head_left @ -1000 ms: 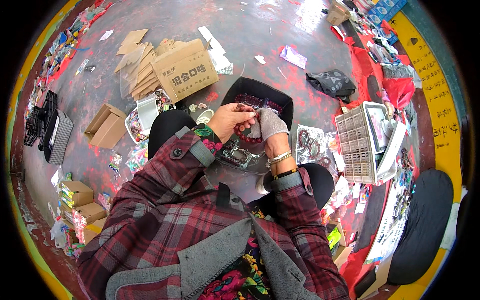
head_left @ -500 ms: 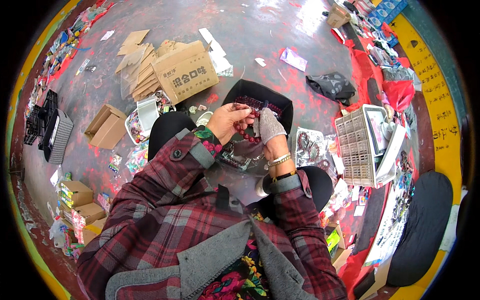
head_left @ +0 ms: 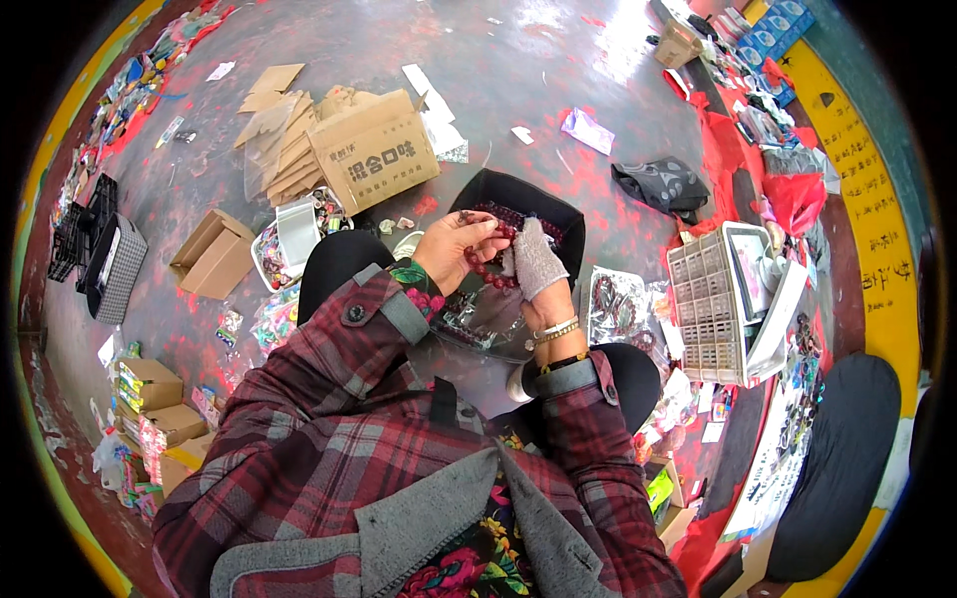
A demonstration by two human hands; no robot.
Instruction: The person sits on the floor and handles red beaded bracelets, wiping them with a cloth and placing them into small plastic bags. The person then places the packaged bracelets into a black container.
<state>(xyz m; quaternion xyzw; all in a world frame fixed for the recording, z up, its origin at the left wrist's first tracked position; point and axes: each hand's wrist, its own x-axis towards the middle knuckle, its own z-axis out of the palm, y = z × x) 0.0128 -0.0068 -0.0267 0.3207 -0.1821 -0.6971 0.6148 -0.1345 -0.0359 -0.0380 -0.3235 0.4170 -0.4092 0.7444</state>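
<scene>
At the frame's centre, the left hand [head_left: 452, 249] pinches a strand of glossy, round, dark-red beads [head_left: 495, 279] beside the right hand [head_left: 547, 299], whose grip a fuzzy grey cloth [head_left: 538, 257] hides, likely mid-wipe, so the next move should call for turning further beads clothward.

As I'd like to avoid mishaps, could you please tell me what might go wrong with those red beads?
The dark red beads could slip from the left hand and drop into or beside the black box. The grey cloth covering much of the right hand might catch between beads and tug the strand.
</scene>
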